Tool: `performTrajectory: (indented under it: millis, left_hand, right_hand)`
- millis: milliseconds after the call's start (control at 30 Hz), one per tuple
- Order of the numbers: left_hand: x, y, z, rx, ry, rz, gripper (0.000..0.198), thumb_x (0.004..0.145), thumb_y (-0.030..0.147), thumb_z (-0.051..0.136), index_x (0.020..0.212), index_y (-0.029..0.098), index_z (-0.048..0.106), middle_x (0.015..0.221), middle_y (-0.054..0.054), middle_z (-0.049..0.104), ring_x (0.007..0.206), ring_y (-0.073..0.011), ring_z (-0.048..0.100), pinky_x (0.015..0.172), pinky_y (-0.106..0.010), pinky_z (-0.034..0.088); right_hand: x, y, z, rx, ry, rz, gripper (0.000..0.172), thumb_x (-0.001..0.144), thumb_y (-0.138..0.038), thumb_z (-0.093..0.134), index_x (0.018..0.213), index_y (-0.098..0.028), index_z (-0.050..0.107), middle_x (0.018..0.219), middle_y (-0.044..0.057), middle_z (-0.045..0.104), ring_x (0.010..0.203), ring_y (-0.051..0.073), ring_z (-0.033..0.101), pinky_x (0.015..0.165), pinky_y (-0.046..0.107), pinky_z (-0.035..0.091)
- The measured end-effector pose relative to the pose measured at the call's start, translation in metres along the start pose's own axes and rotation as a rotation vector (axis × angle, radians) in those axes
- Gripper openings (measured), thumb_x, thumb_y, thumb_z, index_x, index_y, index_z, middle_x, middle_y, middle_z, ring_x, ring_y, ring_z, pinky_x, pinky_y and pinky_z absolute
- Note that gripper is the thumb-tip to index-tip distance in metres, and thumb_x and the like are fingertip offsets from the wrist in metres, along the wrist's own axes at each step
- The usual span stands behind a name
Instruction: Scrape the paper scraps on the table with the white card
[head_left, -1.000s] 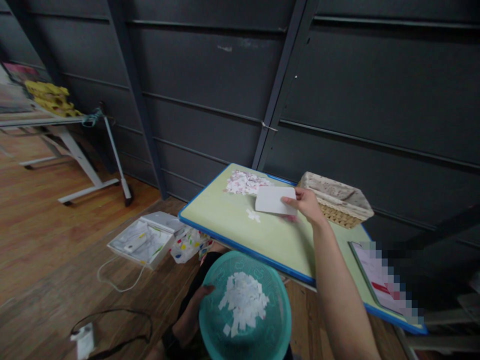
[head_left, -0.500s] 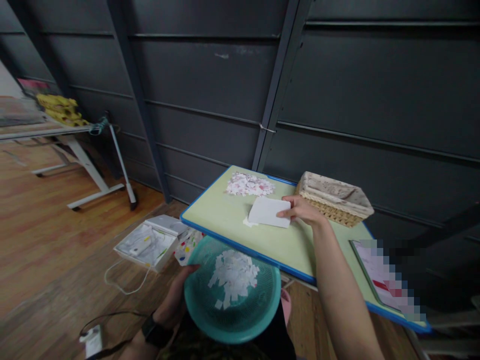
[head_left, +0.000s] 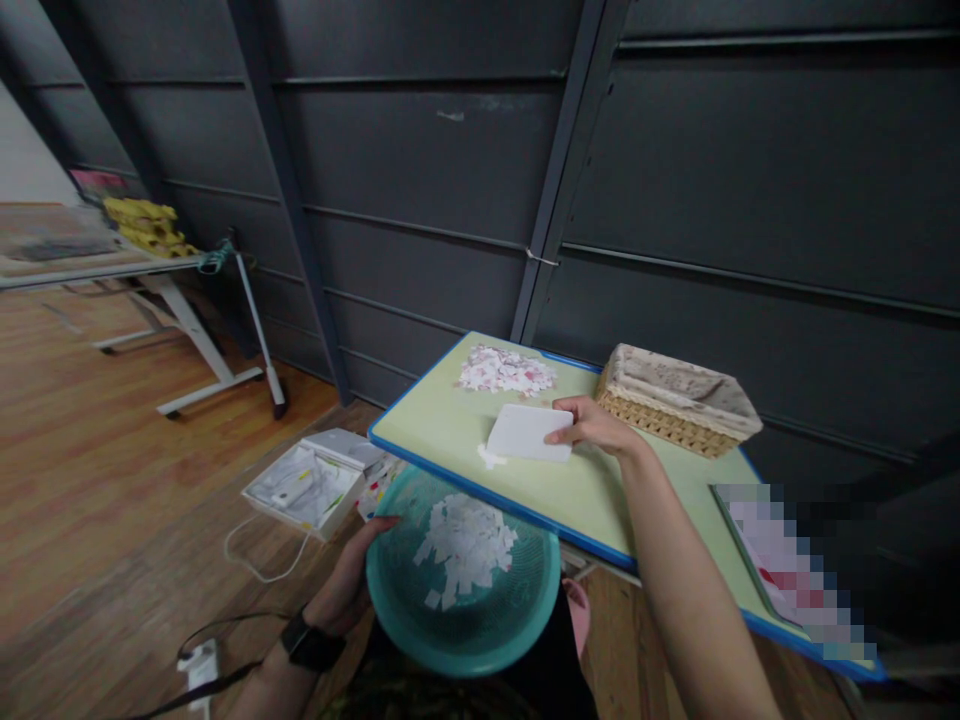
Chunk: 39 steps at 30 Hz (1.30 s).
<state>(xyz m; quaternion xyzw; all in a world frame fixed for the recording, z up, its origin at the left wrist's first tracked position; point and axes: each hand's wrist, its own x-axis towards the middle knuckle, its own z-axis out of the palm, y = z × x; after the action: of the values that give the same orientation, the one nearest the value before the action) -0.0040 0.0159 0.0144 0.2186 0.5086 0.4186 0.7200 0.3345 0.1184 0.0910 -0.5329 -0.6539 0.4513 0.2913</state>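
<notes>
My right hand (head_left: 581, 427) grips a flat white card (head_left: 525, 433) by its right end, low over the pale green table (head_left: 427, 420). A few white paper scraps (head_left: 491, 455) lie at the card's left edge. Toward the back of the table sits a pile of white and pinkish paper scraps (head_left: 506, 370). Below the near edge, my left hand (head_left: 364, 560) holds the rim of a teal plastic basket (head_left: 525, 630), thumb over the top; the other fingers are hidden. Inside the basket is a heap of white paper pieces (head_left: 466, 540).
A lined wicker basket (head_left: 675, 430) stands at the table's back right, and a framed sheet (head_left: 765, 560) lies nearer the right end. On the floor at left are an open white box (head_left: 304, 490) and a power strip (head_left: 199, 670). A dark metal wall (head_left: 420, 160) rises behind.
My right hand has moved the card slightly left and toward the near edge, with the small scraps beside it. The left hand keeps its hold on the teal basket. The view has shifted a little.
</notes>
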Motion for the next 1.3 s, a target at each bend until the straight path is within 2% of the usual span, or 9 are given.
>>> performTrajectory:
  millis: [300, 500, 667, 800, 1033, 1300]
  left_hand:
    - [-0.0053, 0.0040, -0.0046, -0.022, -0.020, -0.013, 0.016, 0.080, 0.017, 0.058, 0.094, 0.012, 0.064, 0.071, -0.005, 0.079, 0.056, -0.0164, 0.070, 0.064, -0.028, 0.057]
    - [-0.0066, 0.0012, -0.0042, 0.003, -0.001, -0.039, 0.016, 0.082, 0.018, 0.055, 0.093, 0.010, 0.064, 0.068, -0.006, 0.078, 0.056, -0.0179, 0.070, 0.059, -0.028, 0.057]
    - [-0.0034, -0.0030, -0.0086, -0.019, -0.058, -0.076, 0.023, 0.082, 0.021, 0.057, 0.101, 0.010, 0.062, 0.068, -0.005, 0.078, 0.055, -0.0187, 0.069, 0.060, -0.030, 0.057]
    - [-0.0020, -0.0049, -0.0106, -0.037, -0.076, -0.066, 0.015, 0.080, 0.021, 0.059, 0.092, 0.013, 0.063, 0.068, -0.004, 0.077, 0.051, -0.0172, 0.067, 0.054, -0.028, 0.054]
    - [-0.0050, -0.0020, -0.0077, -0.034, -0.084, -0.064, 0.012, 0.080, 0.021, 0.057, 0.087, 0.014, 0.063, 0.054, 0.000, 0.072, 0.047, -0.0159, 0.064, 0.051, -0.027, 0.051]
    - [-0.0062, -0.0031, -0.0080, -0.052, -0.089, -0.085, 0.010, 0.073, 0.024, 0.065, 0.079, 0.017, 0.066, 0.065, -0.001, 0.077, 0.052, -0.0175, 0.066, 0.056, -0.028, 0.052]
  right_hand:
    - [0.0020, -0.0004, 0.0037, 0.081, 0.020, 0.015, 0.035, 0.046, -0.032, 0.081, 0.061, -0.016, 0.054, 0.054, -0.004, 0.054, 0.050, 0.009, 0.047, 0.045, 0.021, 0.032]
    - [-0.0009, 0.0013, -0.0002, 0.129, 0.084, 0.022, 0.034, 0.047, -0.032, 0.081, 0.065, -0.016, 0.057, 0.054, -0.004, 0.053, 0.046, 0.007, 0.044, 0.043, 0.021, 0.028]
    - [0.0017, 0.0026, 0.0040, 0.098, 0.035, 0.044, 0.034, 0.046, -0.031, 0.081, 0.063, -0.015, 0.056, 0.055, -0.004, 0.055, 0.048, 0.008, 0.047, 0.044, 0.021, 0.030]
    - [0.0008, 0.0041, 0.0012, 0.085, -0.019, 0.037, 0.033, 0.045, -0.030, 0.082, 0.062, -0.015, 0.057, 0.054, -0.004, 0.055, 0.049, 0.008, 0.047, 0.044, 0.021, 0.030]
    - [0.0009, 0.0045, -0.0003, 0.098, 0.064, 0.040, 0.034, 0.047, -0.031, 0.081, 0.063, -0.016, 0.055, 0.055, -0.005, 0.053, 0.048, 0.007, 0.044, 0.045, 0.021, 0.028]
    - [0.0010, 0.0034, 0.0016, 0.031, -0.059, 0.055, 0.033, 0.048, -0.031, 0.080, 0.061, -0.016, 0.054, 0.054, -0.006, 0.050, 0.050, 0.007, 0.043, 0.045, 0.021, 0.027]
